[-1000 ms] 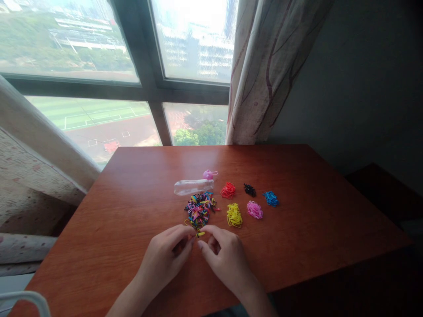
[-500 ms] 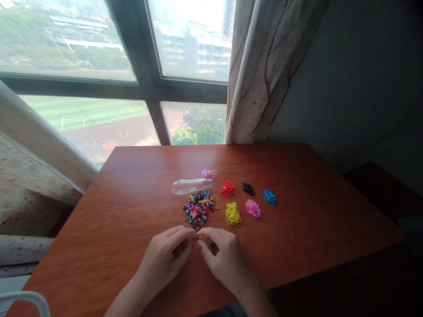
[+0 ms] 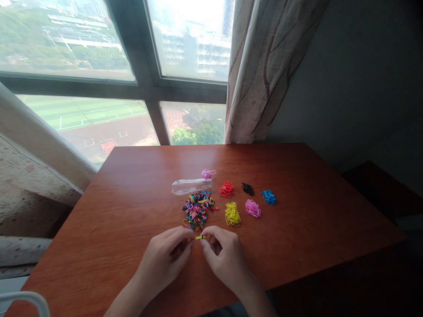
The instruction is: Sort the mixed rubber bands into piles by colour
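Observation:
My left hand pinches one end of a small yellow rubber band. At its other end, my right hand grips the band with thumb and forefinger, where a dark bit shows, perhaps a black band. Just beyond my fingertips lies a mixed heap of coloured rubber bands. To its right are sorted piles: yellow bands, pink bands, red bands, black bands and blue bands.
A clear plastic bottle lies on its side behind the heap, with a pink cap by its mouth. The wooden table ends at a window and curtains. A white curved tube is at the lower left.
My fingertips have drawn slightly apart, and more of the yellow band shows between them. The dark bit has shifted right, to my right fingertips. The piles have not moved.

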Demonstrator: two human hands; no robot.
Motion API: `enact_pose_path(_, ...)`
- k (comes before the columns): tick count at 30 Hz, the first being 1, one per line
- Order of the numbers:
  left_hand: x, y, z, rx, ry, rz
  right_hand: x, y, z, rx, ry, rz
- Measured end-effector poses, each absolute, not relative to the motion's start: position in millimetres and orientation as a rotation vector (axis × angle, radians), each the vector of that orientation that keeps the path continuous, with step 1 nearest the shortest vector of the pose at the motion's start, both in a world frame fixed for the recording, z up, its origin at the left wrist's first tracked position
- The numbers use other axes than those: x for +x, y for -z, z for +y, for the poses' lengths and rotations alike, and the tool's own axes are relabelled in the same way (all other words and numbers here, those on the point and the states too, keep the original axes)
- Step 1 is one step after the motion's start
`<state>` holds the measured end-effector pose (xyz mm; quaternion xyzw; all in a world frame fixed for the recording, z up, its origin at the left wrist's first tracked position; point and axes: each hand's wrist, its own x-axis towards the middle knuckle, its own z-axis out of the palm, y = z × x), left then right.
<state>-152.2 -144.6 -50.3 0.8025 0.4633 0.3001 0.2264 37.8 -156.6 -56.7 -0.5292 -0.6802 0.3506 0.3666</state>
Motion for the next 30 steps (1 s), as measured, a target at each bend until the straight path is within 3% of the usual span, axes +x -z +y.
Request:
enact_pose_path(11,-150,49,-144,2.196,-0.828,1.313,44,55,-156,-1.352,-0.956,-1.609)
enact_pose_path(22,-149,48,-142,2.294,-0.683,1.326,160,36,-89,-1.836,-0.151,-1.779)
enact_pose_path(30,-151,50,-144,2.295,-0.698,1.337,169,40,-49,-1.959,-0.107,-1.946)
